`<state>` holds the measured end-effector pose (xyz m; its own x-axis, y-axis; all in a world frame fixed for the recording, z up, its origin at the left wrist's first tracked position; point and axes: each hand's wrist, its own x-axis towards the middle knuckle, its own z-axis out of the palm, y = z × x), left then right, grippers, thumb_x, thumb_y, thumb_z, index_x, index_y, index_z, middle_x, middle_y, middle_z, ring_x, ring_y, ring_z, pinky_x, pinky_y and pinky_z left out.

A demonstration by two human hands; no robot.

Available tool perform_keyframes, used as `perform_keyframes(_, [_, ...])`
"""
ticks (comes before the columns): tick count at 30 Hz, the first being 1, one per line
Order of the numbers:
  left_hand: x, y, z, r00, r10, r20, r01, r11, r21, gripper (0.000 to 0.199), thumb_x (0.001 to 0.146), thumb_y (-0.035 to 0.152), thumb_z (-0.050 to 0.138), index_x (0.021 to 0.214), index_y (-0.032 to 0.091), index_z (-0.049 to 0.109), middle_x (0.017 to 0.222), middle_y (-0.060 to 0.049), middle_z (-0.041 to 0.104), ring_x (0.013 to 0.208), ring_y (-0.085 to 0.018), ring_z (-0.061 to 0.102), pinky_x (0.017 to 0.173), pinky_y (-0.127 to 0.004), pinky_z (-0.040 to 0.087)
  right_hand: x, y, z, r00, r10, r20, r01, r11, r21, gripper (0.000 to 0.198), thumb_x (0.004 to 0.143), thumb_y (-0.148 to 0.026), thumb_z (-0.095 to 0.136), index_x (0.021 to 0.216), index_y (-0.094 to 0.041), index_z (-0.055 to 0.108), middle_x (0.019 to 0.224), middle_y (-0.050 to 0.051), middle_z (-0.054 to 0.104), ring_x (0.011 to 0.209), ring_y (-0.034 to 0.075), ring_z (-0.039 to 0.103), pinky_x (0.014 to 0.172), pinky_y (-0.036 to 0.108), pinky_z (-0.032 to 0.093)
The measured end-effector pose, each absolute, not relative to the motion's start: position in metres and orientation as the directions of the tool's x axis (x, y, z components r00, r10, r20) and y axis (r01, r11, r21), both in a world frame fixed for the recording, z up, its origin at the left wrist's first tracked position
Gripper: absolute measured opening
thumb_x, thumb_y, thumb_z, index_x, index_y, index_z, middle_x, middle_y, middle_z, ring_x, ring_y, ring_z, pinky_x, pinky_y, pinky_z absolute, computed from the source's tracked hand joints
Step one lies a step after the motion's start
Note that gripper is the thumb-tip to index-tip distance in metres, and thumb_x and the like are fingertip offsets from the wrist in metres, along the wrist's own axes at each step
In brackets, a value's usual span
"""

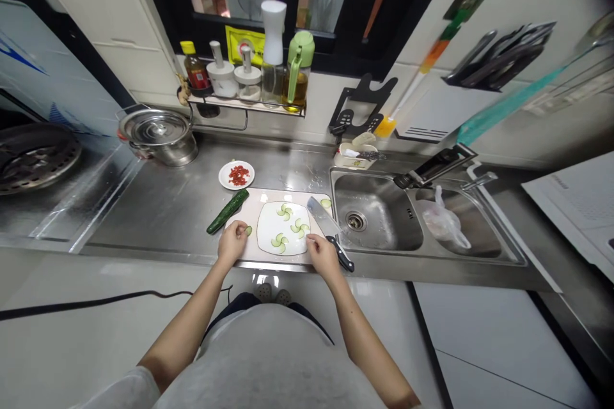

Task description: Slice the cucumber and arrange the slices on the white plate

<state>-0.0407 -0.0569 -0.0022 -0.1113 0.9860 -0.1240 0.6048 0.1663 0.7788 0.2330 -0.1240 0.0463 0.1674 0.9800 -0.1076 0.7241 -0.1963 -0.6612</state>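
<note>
A white square plate [268, 220] with a dark rim lies on a pale cutting board [250, 202]. Three pinwheels of thin cucumber slices [279, 243] are laid out on it. My left hand [233, 243], fingers curled together, is at the board's left side with a small green cucumber piece [248, 230] at its fingertips. At the plate's right rim, my right hand [322, 252] is closed in a pinch on the edge. A kitchen knife [326, 217] with a black handle lies to the right, its handle beside my right hand. Left of the board rests a cucumber [228, 211].
Behind the board stands a small white dish [223, 175] of chopped red pieces. A double sink [384, 204] adjoins on the right, with a plastic bag [444, 223] inside. A lidded steel pot [175, 148] and a condiment rack [268, 106] are at the back.
</note>
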Motion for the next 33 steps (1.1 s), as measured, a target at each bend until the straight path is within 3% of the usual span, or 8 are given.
perform_keyframes(3, [-0.039,-0.054,0.009,-0.142,0.975,-0.17,0.266,0.203,0.942,0.028,0.066,0.035,0.068,0.087,0.018,0.059,0.072,0.002,0.058,0.069,-0.012,0.056,0.071,-0.026,0.045,0.229,-0.118,0.049,0.145,0.985,-0.092,0.71,-0.169,-0.684,0.038,0.088,-0.037,0.044,0.104,-0.016,0.072,0.078,0.006,0.071,0.071,0.019,0.062,0.069,0.027,0.045])
perform_keyframes(5, [-0.037,-0.052,0.022,-0.105,0.974,-0.201,0.084,0.21,0.974,0.036,0.061,0.035,0.072,0.089,0.017,0.059,0.071,0.003,0.057,0.066,-0.011,0.055,0.068,-0.025,0.045,0.224,-0.11,0.056,0.116,0.991,-0.067,0.688,-0.129,-0.714,0.036,0.088,-0.037,0.046,0.102,-0.017,0.072,0.076,0.005,0.069,0.069,0.018,0.061,0.068,0.027,0.045])
perform_keyframes(8, [-0.03,-0.051,0.048,0.02,0.976,-0.219,-0.043,0.219,0.975,0.044,0.06,0.035,0.074,0.097,0.016,0.06,0.074,0.001,0.061,0.065,-0.01,0.056,0.065,-0.024,0.044,0.209,-0.094,0.071,0.055,0.998,-0.009,0.646,-0.043,-0.763,0.032,0.087,-0.036,0.049,0.102,-0.018,0.072,0.076,0.004,0.068,0.069,0.017,0.059,0.068,0.026,0.044])
perform_keyframes(14, [-0.01,-0.051,0.084,0.182,0.968,-0.171,-0.081,0.188,0.979,0.046,0.063,0.035,0.076,0.102,0.017,0.06,0.081,-0.002,0.063,0.074,-0.013,0.06,0.07,-0.025,0.046,0.173,-0.07,0.095,-0.089,0.996,0.029,0.539,0.073,-0.839,0.025,0.084,-0.033,0.057,0.101,-0.02,0.069,0.08,0.001,0.067,0.067,0.013,0.056,0.068,0.025,0.045])
perform_keyframes(22, [0.002,-0.053,0.083,0.151,0.981,-0.122,-0.077,0.134,0.988,0.044,0.064,0.035,0.077,0.101,0.017,0.062,0.083,-0.002,0.065,0.077,-0.012,0.06,0.074,-0.025,0.047,0.165,-0.067,0.092,-0.092,0.996,0.011,0.42,0.049,-0.906,0.013,0.082,-0.026,0.053,0.077,-0.018,0.063,0.076,0.0,0.067,0.069,0.013,0.058,0.068,0.024,0.045])
perform_keyframes(25, [0.0,-0.055,0.079,0.044,0.982,-0.186,-0.052,0.188,0.981,0.044,0.065,0.043,0.076,0.098,0.016,0.063,0.072,0.0,0.063,0.063,-0.01,0.056,0.063,-0.022,0.044,0.169,-0.067,0.093,-0.067,0.998,0.017,0.397,0.042,-0.917,0.014,0.083,-0.027,0.053,0.077,-0.018,0.062,0.076,0.0,0.066,0.069,0.013,0.058,0.068,0.024,0.045])
perform_keyframes(28, [-0.002,-0.057,0.078,0.052,0.948,-0.315,-0.036,0.317,0.948,0.049,0.07,0.054,0.069,0.099,0.014,0.064,0.059,0.001,0.061,0.048,-0.007,0.047,0.049,-0.02,0.034,0.172,-0.067,0.095,-0.058,0.998,0.027,0.417,0.048,-0.908,0.015,0.084,-0.029,0.053,0.08,-0.019,0.063,0.079,0.001,0.067,0.072,0.014,0.059,0.069,0.024,0.045])
perform_keyframes(33, [0.003,-0.057,0.08,0.158,0.878,-0.451,-0.112,0.47,0.876,0.059,0.069,0.056,0.07,0.111,0.015,0.061,0.07,-0.003,0.068,0.047,-0.006,0.051,0.043,-0.017,0.023,0.174,-0.067,0.097,-0.129,0.986,0.106,0.474,0.155,-0.867,0.016,0.088,-0.028,0.052,0.083,-0.019,0.064,0.084,0.002,0.067,0.076,0.014,0.059,0.071,0.025,0.044])
